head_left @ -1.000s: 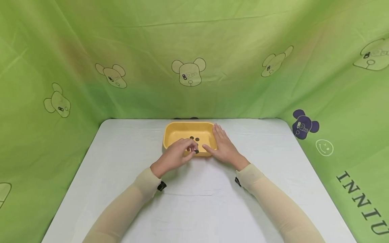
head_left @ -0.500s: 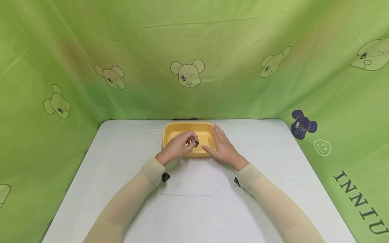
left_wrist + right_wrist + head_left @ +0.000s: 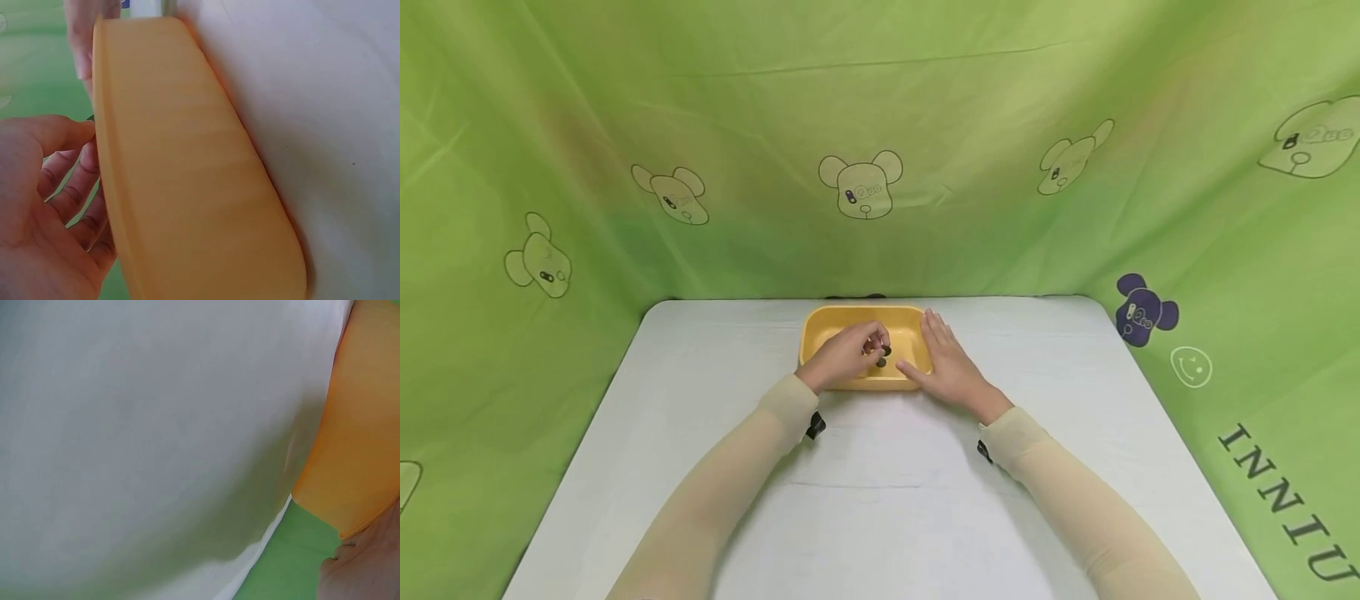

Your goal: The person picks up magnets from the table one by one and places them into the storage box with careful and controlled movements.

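Left hand (image 3: 842,357) pinching dark disc (image 3: 883,351) over yellow tray (image 3: 820,327) – other discs lying just below; right hand (image 3: 946,367) bracing tray, fingers flat.

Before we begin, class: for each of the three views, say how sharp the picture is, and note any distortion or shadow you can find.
Head view: evenly lit and sharp, the table edges bowing outward as through a wide lens, soft shadows under the hands. Left wrist view: the yellow tray wall is near and slightly soft, the left hand clearer. Right wrist view: all blurred, a faint shadow beside the tray.
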A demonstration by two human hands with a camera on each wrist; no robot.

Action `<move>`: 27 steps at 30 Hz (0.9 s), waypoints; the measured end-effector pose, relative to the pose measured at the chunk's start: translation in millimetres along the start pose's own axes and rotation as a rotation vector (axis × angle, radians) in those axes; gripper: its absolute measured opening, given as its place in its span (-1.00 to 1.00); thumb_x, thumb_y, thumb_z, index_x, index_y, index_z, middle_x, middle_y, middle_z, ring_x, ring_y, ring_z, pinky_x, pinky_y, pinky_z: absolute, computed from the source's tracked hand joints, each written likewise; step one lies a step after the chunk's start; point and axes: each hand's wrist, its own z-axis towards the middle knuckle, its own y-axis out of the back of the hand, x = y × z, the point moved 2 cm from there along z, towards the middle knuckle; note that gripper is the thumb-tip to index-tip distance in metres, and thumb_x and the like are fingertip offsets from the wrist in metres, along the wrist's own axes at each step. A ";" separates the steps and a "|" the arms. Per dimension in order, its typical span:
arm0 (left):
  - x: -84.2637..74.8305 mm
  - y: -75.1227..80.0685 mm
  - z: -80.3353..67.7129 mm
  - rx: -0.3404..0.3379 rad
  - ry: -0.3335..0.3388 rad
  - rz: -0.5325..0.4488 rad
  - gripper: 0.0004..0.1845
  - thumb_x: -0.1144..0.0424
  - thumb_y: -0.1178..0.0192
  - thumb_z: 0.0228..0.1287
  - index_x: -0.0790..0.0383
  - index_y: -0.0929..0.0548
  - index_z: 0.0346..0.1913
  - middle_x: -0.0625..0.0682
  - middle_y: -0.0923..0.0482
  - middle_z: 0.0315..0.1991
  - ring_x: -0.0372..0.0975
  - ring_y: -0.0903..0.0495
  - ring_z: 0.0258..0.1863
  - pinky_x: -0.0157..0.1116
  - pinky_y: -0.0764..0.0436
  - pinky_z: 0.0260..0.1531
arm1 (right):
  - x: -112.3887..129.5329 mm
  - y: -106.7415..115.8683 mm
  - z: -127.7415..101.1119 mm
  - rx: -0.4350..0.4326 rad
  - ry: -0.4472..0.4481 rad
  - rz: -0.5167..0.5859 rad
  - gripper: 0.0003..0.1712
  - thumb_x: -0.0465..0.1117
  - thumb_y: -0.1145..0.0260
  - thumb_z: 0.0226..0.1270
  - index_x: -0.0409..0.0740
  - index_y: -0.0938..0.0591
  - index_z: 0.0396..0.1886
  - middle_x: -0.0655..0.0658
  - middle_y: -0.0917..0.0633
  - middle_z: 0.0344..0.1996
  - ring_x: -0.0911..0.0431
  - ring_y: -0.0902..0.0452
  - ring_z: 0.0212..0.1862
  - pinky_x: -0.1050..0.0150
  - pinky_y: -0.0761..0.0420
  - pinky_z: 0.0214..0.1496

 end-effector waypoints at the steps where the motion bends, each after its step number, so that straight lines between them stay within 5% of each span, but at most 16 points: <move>1: 0.6 -0.6 1.9 0.006 0.003 0.001 -0.91 0.30 -0.26 0.58 0.10 -0.62 0.02 -0.08 -0.67 -0.11 -0.24 -0.62 -0.12 -0.25 -0.64 -0.11 | 0.0 0.2 0.1 -0.001 0.000 -0.003 0.24 0.42 -0.12 0.58 -0.36 0.18 0.74 -0.36 0.16 0.74 -0.19 0.34 0.76 -0.05 0.20 0.75; 27: 14.0 -22.9 28.9 0.163 0.044 0.124 -0.88 0.37 -0.17 0.53 0.12 -0.66 -0.04 -0.06 -0.68 -0.19 -0.27 -0.58 -0.24 -0.30 -0.60 -0.14 | 0.9 -1.0 0.8 -0.011 0.003 0.010 0.24 0.39 -0.16 0.58 -0.37 0.18 0.73 -0.34 0.18 0.74 -0.19 0.34 0.76 -0.07 0.19 0.76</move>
